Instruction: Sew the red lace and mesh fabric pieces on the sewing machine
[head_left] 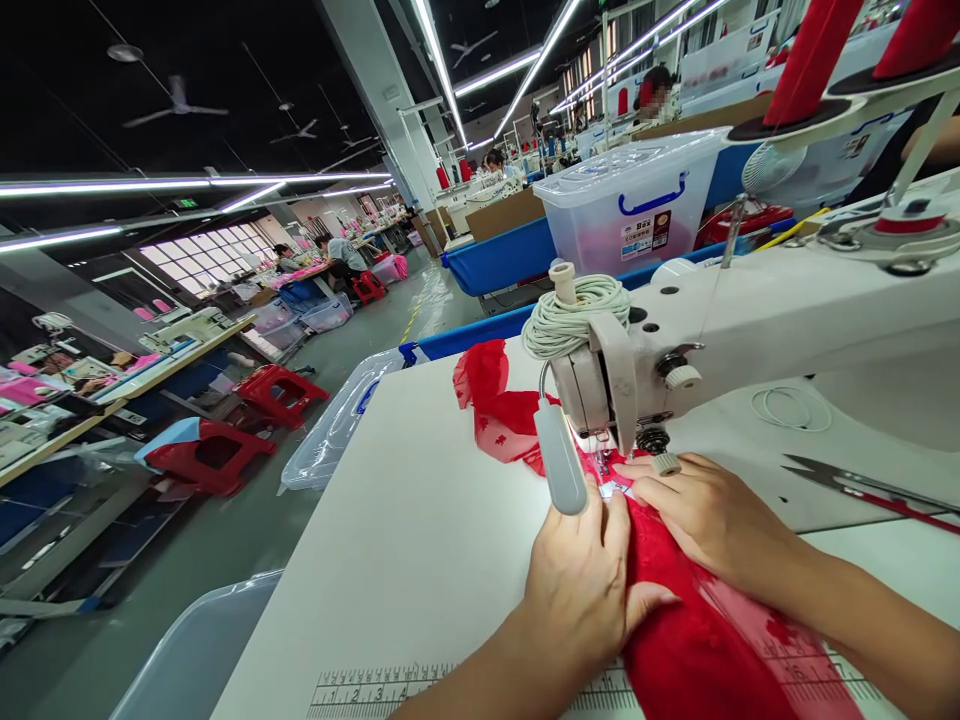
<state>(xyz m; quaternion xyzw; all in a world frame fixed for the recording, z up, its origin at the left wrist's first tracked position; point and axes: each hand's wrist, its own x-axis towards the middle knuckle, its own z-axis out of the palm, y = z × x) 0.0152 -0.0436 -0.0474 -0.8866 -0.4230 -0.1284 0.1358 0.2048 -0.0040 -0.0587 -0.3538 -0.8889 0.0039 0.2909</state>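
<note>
Red fabric (690,640) lies on desk (405,560), passing under front end of sewing machine (750,325). Left hand (581,575) just before machine, grip apart, thumb spread, pressing fabric. Right hand (709,510) beside it, touching fabric; can't say if grip pinches. Step: seemingly guiding a seam. Next move calls for steady, even feed.

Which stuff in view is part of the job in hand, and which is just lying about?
In use:
partly sheer red fabric, under the left hand and right hand
white sewing machine, fabric beneath its head
pale grey oblong lamp, likely lighting the work

Apparently just lying about:
dark metal scissors, untouched, right
translucent plastic box with blue handle, behind
red plastic stools, left
</note>
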